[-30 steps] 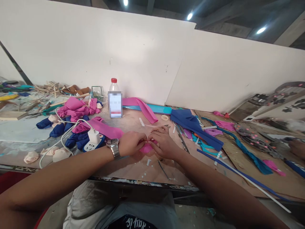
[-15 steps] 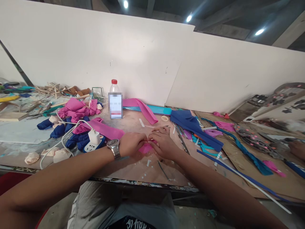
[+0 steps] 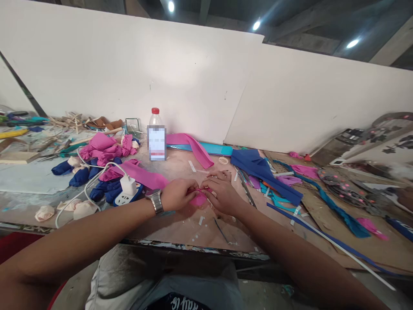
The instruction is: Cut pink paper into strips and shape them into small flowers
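Observation:
Over the brown tabletop, my left hand (image 3: 181, 194) and my right hand (image 3: 220, 191) meet with their fingertips nearly touching. Both pinch a small piece of pink fabric (image 3: 198, 199), which hangs a little below the fingers; its upper edge is hidden by them. The left wrist wears a metal watch (image 3: 156, 201). Just left of that wrist, a longer pink fabric strip (image 3: 146, 175) lies on the table. A cream-coloured ring, perhaps tape (image 3: 223, 160), lies beyond the right hand.
White power strip (image 3: 124, 198) with plug and cable at left, beside blue and pink fabric bundles (image 3: 103, 146). A red-capped bottle (image 3: 155, 116) stands behind a phone (image 3: 156, 143). Blue fabric (image 3: 264, 170) and a white stick (image 3: 348, 249) lie right. Another person's hand (image 3: 405, 198) shows at far right.
Both hands stay in place with slight finger movement on the pink fabric. The hand at the far right edge has shifted a little to the right.

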Motion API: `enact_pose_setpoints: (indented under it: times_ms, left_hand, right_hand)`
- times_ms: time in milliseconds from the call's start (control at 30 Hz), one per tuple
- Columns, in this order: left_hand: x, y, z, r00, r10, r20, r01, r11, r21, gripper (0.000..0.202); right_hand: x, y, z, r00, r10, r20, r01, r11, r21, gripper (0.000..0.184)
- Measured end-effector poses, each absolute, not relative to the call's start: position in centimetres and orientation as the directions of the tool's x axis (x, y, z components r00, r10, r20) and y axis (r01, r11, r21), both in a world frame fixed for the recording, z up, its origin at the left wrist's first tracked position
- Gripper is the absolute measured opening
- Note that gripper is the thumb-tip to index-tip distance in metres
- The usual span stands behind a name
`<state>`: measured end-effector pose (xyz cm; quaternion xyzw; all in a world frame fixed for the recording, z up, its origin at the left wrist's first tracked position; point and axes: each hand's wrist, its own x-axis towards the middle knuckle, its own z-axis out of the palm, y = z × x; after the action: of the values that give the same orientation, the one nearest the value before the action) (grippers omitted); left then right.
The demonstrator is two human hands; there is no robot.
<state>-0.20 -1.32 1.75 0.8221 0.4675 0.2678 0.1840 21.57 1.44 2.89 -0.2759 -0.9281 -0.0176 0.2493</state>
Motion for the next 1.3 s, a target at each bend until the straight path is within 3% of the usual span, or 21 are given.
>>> enact_pose_setpoints:
  times_ms: [500, 733, 1033, 1300]
  left_hand:
    - [-0.17, -1.59, 2.14, 0.473, 0.832, 0.29, 0.731, -0.554, 0.399, 0.015]
    - [-0.28, -1.43, 1.88, 0.447, 0.843, 0.299, 0.741, -0.536, 0.404, 0.017]
    - [-0.13, -1.72, 2.07, 0.468, 0.833, 0.295, 0.723, -0.552, 0.415, 0.013]
    - [-0.08, -1.83, 2.04, 0.463, 0.837, 0.291, 0.726, -0.546, 0.418, 0.017]
  right_hand:
    - [21.01, 0.66, 3.55, -0.744, 0.574, 0.34, 0.557, 0.815, -0.157, 0.01]
    - [21.46, 1.18, 2.96, -0.721, 0.544, 0.428, 0.528, 0.832, -0.168, 0.007]
    - [21.24, 0.96, 3.0, -0.734, 0.564, 0.378, 0.518, 0.825, -0.226, 0.008]
    - [21.43, 1.19, 2.98, -0.73, 0.543, 0.416, 0.491, 0.839, -0.235, 0.006]
